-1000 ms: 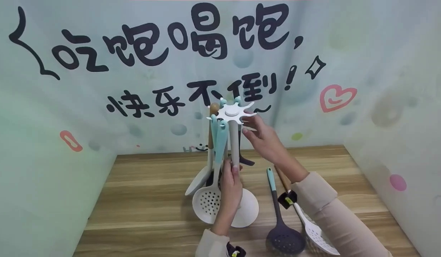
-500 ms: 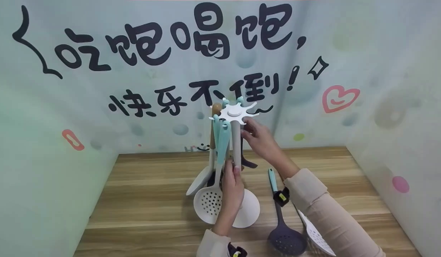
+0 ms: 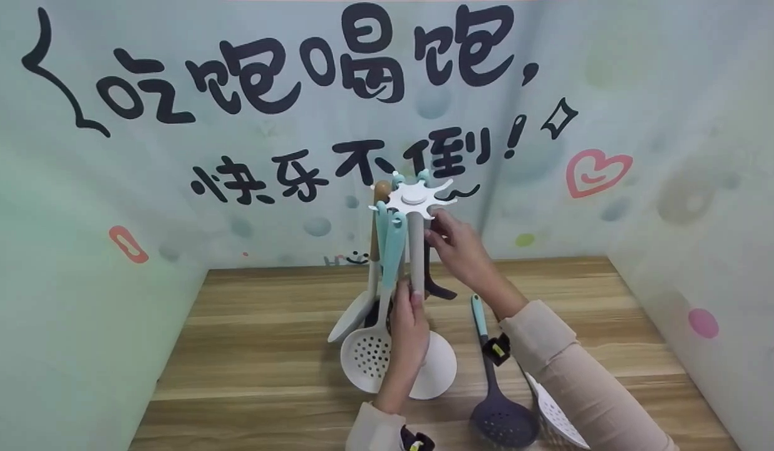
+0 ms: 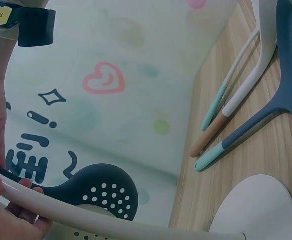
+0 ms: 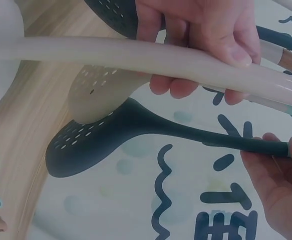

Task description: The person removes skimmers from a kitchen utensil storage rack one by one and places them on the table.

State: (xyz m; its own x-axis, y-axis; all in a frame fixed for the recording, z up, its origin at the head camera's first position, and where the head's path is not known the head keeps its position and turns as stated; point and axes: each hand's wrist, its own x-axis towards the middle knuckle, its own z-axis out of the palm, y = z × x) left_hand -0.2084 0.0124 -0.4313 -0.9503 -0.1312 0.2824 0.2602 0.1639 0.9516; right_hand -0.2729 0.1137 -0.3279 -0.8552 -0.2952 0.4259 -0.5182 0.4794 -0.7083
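drawn slightly closer to the white rack (image 3: 415, 198) than a second ago, the right hand (image 3: 456, 241) now sits just under its hooked top, and the head of the dark spoon with holes (image 5: 140, 120) stands a little farther out. its fingers are curled, pinching that spoon near the handle's end; the left hand (image 3: 410, 329) is wrapped round the rack's pole. the spoon hangs head down beside the rack, above the table (image 3: 237, 351). its handle seems brought up to the top; whether it has caught, i cannot tell.
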